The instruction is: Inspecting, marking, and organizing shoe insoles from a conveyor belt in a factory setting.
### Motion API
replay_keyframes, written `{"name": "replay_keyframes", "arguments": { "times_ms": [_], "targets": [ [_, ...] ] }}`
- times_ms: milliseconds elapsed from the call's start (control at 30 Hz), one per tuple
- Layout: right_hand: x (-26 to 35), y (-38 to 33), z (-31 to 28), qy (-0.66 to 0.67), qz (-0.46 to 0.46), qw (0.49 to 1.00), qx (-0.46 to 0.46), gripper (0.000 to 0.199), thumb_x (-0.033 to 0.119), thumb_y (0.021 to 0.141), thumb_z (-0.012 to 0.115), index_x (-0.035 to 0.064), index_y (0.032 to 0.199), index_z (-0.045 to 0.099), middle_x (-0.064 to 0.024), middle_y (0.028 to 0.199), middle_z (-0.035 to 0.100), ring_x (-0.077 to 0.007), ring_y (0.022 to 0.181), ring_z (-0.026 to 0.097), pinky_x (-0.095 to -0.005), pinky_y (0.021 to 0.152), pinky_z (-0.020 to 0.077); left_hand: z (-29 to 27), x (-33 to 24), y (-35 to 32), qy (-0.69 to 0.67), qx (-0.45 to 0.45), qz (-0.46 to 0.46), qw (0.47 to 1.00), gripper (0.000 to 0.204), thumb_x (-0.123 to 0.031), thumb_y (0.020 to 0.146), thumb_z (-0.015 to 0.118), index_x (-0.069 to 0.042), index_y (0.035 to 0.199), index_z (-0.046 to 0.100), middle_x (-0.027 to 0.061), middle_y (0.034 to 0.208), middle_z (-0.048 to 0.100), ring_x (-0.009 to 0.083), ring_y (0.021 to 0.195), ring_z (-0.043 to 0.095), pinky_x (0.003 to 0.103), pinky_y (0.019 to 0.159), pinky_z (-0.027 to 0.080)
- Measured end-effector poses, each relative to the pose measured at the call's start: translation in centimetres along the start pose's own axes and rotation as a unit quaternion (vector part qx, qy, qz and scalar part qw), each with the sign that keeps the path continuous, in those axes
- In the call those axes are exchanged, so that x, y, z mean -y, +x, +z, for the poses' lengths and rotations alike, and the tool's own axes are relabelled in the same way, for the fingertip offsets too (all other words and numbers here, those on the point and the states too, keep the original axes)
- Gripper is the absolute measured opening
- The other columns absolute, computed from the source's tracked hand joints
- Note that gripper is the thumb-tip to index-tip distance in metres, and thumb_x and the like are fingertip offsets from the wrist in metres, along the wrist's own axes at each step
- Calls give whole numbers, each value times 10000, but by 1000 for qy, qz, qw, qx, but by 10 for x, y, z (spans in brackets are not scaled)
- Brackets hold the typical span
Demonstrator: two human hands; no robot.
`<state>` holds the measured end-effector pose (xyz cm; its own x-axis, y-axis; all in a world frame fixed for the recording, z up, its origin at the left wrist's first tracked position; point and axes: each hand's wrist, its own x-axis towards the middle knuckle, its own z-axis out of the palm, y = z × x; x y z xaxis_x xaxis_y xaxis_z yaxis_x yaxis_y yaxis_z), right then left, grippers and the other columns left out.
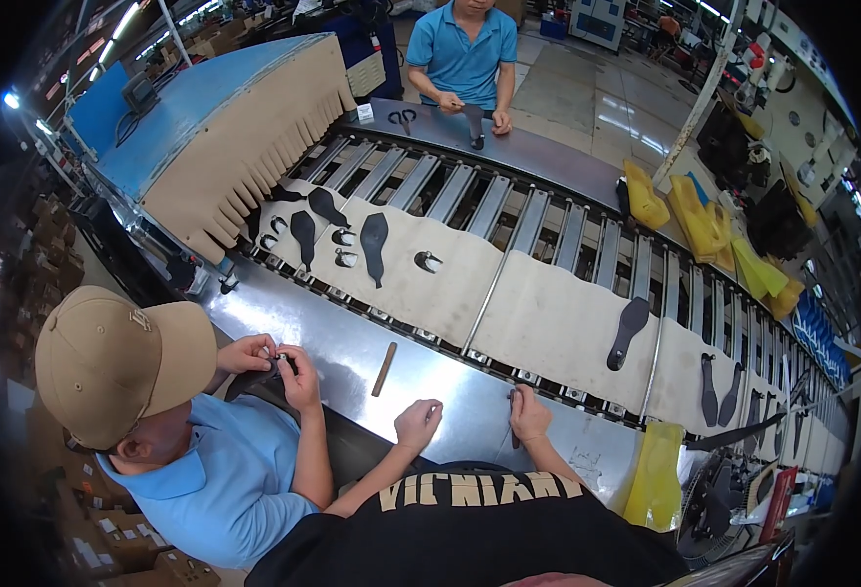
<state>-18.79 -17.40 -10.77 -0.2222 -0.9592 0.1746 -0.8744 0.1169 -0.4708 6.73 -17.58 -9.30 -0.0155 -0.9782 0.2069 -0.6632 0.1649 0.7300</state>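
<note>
My left hand [418, 424] is closed above the near metal ledge [465, 389], its fingers curled in. Whatever it may hold is too small or hidden to make out. To its right, my right hand [530, 415] pinches a dark narrow piece [515, 436], seen nearly edge-on along the thumb side. A brown flat stick [385, 369] lies on the ledge, beyond and left of my left hand. Past the ledge, dark shoe soles [374, 247] and several small dark-and-silver strap pieces [428, 261] rest on the pale conveyor cloth. One lone sole [629, 334] lies farther right.
At my left, a person in a cap [117, 362] works a dark piece with both hands. Across the roller conveyor [523, 220], another person [465, 59] holds a dark sole. A tan-curtained blue machine [245, 137] covers the conveyor's left end. Yellow plastic [657, 479] hangs at the ledge's right.
</note>
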Motion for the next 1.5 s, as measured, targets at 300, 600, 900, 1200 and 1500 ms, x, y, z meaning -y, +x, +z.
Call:
{"name": "replay_keyframes", "arguments": {
  "times_ms": [300,600,900,1200,1500],
  "targets": [
    [-2,-1,7,26,-5,999,-28,165,279,942,498,204,1063,581,-119,672,636,-343,571,619,-460,502,465,2,2,1,6,-2,-2,1000,61,-180,820,674,-146,869,688,23,710,618,169,562,586,296,516,460],
    [-1,23,14,103,39,992,-57,214,250,926,531,154,1108,589,-124,668,633,-322,606,630,-429,534,473,5,6,9,8,10,-17,1000,70,-196,828,671,-155,883,683,21,701,606,181,562,578,311,514,450],
    [74,172,42,215,11,972,96,524,188,781,680,105,1276,530,-113,1035,591,-278,792,627,-376,723,506,5,12,9,9,10,-12,1000,66,-167,813,679,-146,874,666,14,710,606,163,575,585,296,517,450],
    [51,213,82,76,-22,980,181,399,154,707,741,54,1080,641,-118,932,613,-283,843,623,-372,764,504,3,8,26,-120,71,-147,979,177,-164,856,674,-68,1001,705,10,729,645,64,576,536,237,531,435],
    [149,119,-55,503,22,826,255,251,152,867,665,1,1065,633,0,844,639,-73,716,563,-236,623,453,-52,-95,89,-676,30,-207,706,606,-37,902,580,-98,1449,327,124,1312,505,182,1084,593,289,856,530]
  ]
}}
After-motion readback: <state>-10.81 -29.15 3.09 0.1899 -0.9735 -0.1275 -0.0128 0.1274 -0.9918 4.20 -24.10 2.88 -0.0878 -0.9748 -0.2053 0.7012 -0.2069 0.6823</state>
